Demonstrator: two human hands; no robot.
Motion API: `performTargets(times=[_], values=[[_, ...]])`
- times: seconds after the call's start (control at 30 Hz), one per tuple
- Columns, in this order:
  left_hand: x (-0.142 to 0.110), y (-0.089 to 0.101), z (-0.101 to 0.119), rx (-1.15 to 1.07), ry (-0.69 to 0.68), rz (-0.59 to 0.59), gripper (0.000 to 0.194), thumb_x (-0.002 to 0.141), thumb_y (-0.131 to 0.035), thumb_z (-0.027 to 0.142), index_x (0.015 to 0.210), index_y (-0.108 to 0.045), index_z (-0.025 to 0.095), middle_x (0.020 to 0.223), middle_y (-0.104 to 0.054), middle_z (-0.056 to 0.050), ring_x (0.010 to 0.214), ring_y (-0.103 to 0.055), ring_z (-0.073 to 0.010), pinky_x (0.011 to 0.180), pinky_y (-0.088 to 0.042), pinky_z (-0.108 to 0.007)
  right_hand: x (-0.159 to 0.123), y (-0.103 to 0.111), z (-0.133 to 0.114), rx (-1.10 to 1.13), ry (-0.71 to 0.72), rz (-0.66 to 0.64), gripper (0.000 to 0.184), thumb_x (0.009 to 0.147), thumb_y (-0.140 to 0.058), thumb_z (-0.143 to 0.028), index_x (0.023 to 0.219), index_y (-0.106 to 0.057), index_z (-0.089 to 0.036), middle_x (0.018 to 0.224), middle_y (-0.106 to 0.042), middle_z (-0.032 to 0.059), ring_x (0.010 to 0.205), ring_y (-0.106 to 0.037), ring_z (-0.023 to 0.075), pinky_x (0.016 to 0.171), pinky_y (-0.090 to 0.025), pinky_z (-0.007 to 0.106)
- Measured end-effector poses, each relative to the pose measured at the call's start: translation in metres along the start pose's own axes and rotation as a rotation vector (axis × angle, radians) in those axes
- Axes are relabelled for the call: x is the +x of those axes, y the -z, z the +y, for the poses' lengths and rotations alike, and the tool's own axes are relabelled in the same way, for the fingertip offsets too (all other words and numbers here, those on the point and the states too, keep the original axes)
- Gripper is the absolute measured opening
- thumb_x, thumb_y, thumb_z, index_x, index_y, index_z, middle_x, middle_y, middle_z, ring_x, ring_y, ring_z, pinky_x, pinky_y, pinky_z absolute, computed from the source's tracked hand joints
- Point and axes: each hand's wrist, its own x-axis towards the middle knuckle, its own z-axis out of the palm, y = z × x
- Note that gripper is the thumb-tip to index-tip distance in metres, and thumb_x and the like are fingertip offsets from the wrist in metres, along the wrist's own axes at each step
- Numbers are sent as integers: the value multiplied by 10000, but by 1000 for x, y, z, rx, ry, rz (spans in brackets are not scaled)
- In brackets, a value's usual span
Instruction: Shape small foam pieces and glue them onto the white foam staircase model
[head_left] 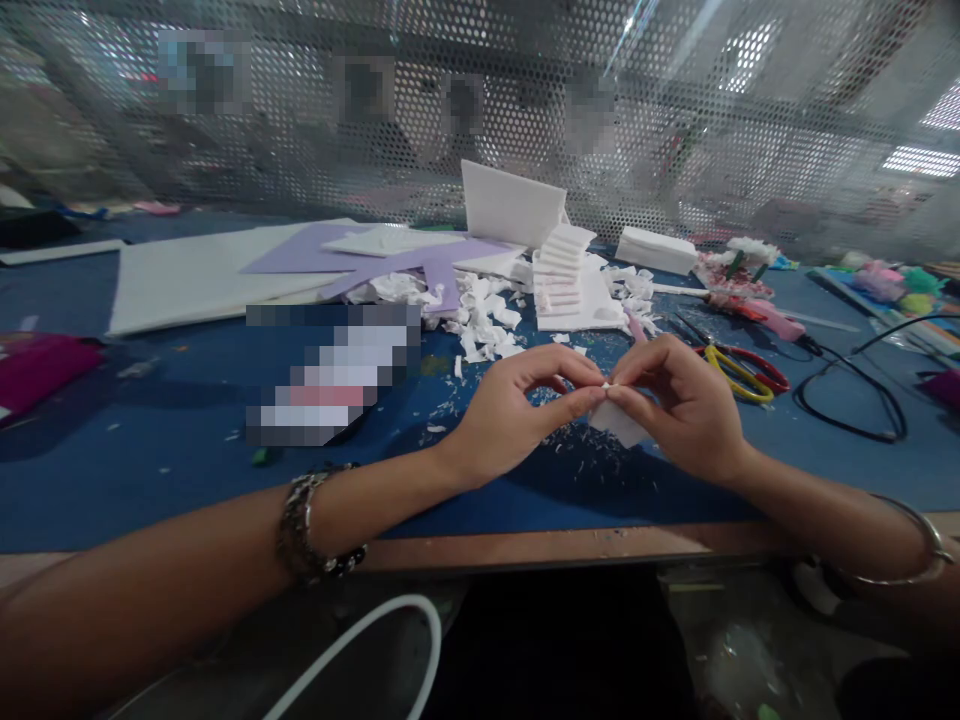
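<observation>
Both hands meet over the front middle of the blue table. My left hand [517,405] pinches the top edge of a small thin white foam piece [619,425] between thumb and fingers. From the other side, my right hand [679,410] pinches the same edge, its fingertips touching those of the left. The white piece hangs down below the fingertips, partly hidden by the right hand. Small white shreds [600,460] lie scattered on the table beneath. Close behind the hands are a heap of white scraps [484,315] and a stack of white strips [561,270].
Scissors with yellow and red handles [739,378] lie right of my right hand. A pink glue gun [776,320] trails a black cable [862,430]. White sheets [180,275] and purple sheets [300,250] lie back left. A perforated metal screen [517,100] closes the far side.
</observation>
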Motion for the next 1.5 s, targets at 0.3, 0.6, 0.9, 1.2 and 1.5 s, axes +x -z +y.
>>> performTargets(times=[0.3, 0.6, 0.9, 1.2, 1.5], values=[[2, 3, 2, 7, 20, -84, 49, 761, -602, 199, 735, -591, 159, 794, -590, -10, 765, -549, -95, 684, -439, -206, 1, 1, -2, 43, 11, -28, 220, 729, -594, -39, 835, -505, -209, 762, -536, -44, 685, -538, 29, 653, -468, 127], [3, 3, 2, -48, 117, -66, 117, 763, -589, 261, 766, -568, 147, 720, -541, -1, 629, -479, -79, 579, -410, -199, 7, 11, -11, -272, 187, -161, 194, 755, -581, -95, 921, -564, -193, 765, -591, -18, 678, -543, 56, 644, -465, 173], [2, 4, -3, -128, 158, -132, 139, 744, -608, 281, 735, -546, 157, 728, -531, 3, 668, -495, -91, 623, -415, -212, 10, 13, -16, -425, 365, -128, 178, 766, -579, -114, 901, -606, -226, 837, -652, 23, 783, -604, 117, 700, -508, 255], [3, 3, -1, -47, 103, -108, 108, 755, -605, 272, 737, -605, 165, 738, -576, -10, 693, -516, -101, 623, -416, -218, 7, 11, -14, -348, 188, -67, 68, 752, -606, -143, 778, -576, -198, 732, -625, -3, 667, -584, 88, 621, -485, 228], [4, 0, 6, -112, 159, -44, 111, 702, -654, 255, 686, -629, 148, 670, -594, -3, 636, -516, -92, 601, -416, -206, 5, 4, -12, -190, 82, 28, 70, 732, -634, -160, 759, -581, -196, 723, -635, -11, 673, -594, 93, 621, -490, 227]])
